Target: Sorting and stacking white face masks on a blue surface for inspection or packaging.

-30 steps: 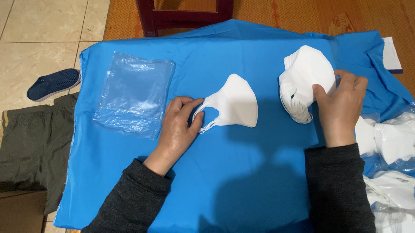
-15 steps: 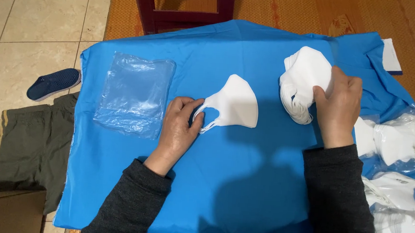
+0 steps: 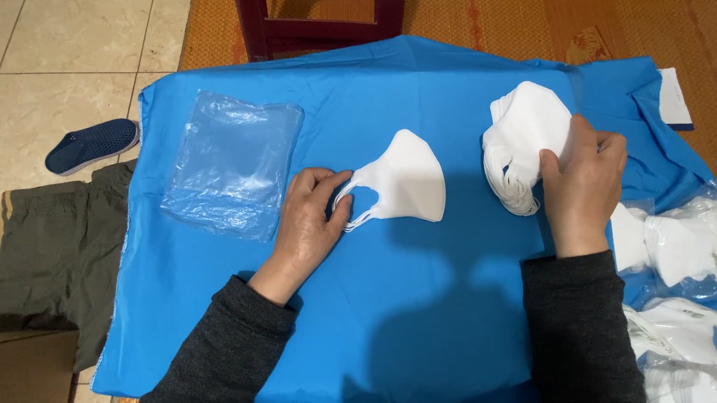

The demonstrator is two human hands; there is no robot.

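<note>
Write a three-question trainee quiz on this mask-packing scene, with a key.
1. True or false: the left hand touches the ear loops of the single mask.
2. What does the right hand rest on? A) plastic bags B) mask stack C) shoe
3. Fill in: everything lies on a ____ cloth.

Key:
1. True.
2. B, the mask stack; the plastic bags lie apart, left of the left hand, and the shoe is on the floor.
3. Blue; the cloth covers the work surface.
</note>
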